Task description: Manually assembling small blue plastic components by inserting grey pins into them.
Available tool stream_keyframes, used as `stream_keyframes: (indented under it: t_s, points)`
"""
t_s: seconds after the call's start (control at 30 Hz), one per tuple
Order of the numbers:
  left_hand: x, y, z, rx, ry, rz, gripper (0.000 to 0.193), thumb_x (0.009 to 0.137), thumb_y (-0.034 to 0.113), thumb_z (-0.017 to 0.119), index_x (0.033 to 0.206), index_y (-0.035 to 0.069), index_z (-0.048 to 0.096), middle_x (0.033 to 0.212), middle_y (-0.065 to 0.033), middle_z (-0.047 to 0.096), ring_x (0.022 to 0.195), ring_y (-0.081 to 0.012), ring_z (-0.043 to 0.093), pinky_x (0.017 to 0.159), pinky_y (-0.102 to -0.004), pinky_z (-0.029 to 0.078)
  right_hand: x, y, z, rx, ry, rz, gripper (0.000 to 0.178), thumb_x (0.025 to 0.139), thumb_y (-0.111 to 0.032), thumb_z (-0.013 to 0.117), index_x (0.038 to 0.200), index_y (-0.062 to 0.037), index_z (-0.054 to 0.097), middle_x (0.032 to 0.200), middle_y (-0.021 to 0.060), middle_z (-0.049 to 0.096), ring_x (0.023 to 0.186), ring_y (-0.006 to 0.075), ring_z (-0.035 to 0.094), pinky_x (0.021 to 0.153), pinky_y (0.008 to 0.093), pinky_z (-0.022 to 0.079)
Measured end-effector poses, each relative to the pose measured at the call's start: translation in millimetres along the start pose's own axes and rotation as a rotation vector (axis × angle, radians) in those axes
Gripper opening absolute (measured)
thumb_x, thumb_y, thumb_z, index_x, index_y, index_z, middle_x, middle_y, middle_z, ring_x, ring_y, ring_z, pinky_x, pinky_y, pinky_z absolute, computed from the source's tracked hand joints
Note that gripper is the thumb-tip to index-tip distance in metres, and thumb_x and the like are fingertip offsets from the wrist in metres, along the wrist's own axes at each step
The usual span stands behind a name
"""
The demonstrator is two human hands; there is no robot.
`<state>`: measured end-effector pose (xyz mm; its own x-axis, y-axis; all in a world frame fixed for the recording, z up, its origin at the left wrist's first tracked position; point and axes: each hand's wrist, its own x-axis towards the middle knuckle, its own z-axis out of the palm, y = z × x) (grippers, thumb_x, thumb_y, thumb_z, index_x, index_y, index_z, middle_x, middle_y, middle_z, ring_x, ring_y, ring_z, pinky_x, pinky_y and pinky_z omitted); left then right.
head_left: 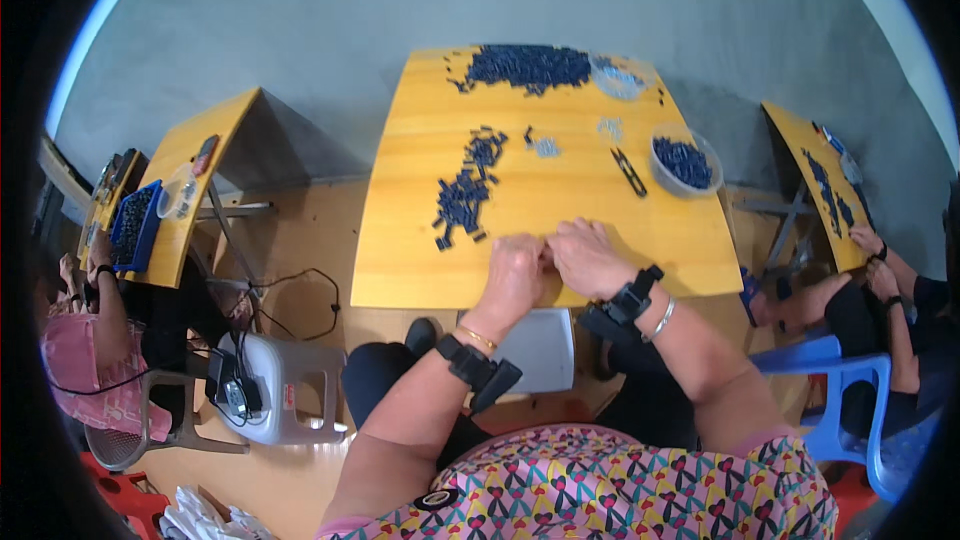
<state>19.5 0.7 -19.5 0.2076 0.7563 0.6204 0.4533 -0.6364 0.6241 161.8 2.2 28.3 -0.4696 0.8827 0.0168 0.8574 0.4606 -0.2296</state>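
Note:
My left hand (515, 268) and my right hand (590, 258) meet over the near edge of the yellow table (420, 275). Both sets of fingers are curled and pinched together at the thumbs. Whatever sits between them is hidden or too small to make out. Just beyond my left hand lies a loose heap of small dark rectangular pieces (462, 202), with more dark pieces (485, 148) trailing behind it. Past my right hand rests a slim hand tool (629, 172) with black and yellowish parts.
A dense dark pile (530, 66) covers the table's far end, beside a clear tub (597, 83) of pale bits. Small shiny pieces (546, 147) lie mid-table. A clear bowl (716, 170) of dark pieces stands right. People work at side tables; a grey stool (290, 390) stands left.

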Motion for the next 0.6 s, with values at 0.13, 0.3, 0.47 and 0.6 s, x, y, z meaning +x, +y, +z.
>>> stream_keyframes:
  t_s: [0.13,0.3,0.47,0.6]
  points:
    - [6,1,-3,0.007,0.002,0.016,0.009,0.06,-0.006,0.058,0.063,0.001,0.053,0.063,-0.0164,0.055,0.064,-0.0361,0.054,0.057,-0.0414,0.042,5,3,3,0.014,-0.011,0.003,0.015,0.08,-0.012,0.047,0.085,-0.0084,0.06,0.091,0.0114,0.055,0.091,0.0292,0.049,0.079,0.0415,0.034]
    - [4,2,-5,-0.004,-0.041,-0.018,0.009,0.062,-0.006,0.057,0.066,0.002,0.055,0.065,-0.0152,0.056,0.066,-0.0348,0.054,0.063,-0.0399,0.04,6,0,-6,0.022,-0.104,0.022,0.016,0.082,-0.014,0.045,0.085,-0.0098,0.061,0.091,0.0111,0.054,0.09,0.0288,0.047,0.079,0.0412,0.033]
    - [0,5,-6,-0.009,-0.051,-0.015,0.01,0.064,-0.005,0.058,0.069,0.003,0.054,0.066,-0.0132,0.054,0.069,-0.0329,0.053,0.066,-0.0388,0.039,3,10,-8,0.084,-0.176,-0.061,0.022,0.089,-0.022,0.041,0.086,-0.0115,0.06,0.089,0.009,0.049,0.088,0.027,0.043,0.08,0.0393,0.03]
    - [0,5,-6,-0.011,-0.063,-0.035,0.011,0.063,-0.006,0.058,0.068,0.003,0.053,0.066,-0.0127,0.054,0.069,-0.0329,0.052,0.066,-0.0385,0.039,1,7,-9,0.07,-0.171,-0.073,0.018,0.087,-0.02,0.044,0.086,-0.0108,0.059,0.088,0.0091,0.049,0.088,0.0265,0.043,0.08,0.0389,0.03]
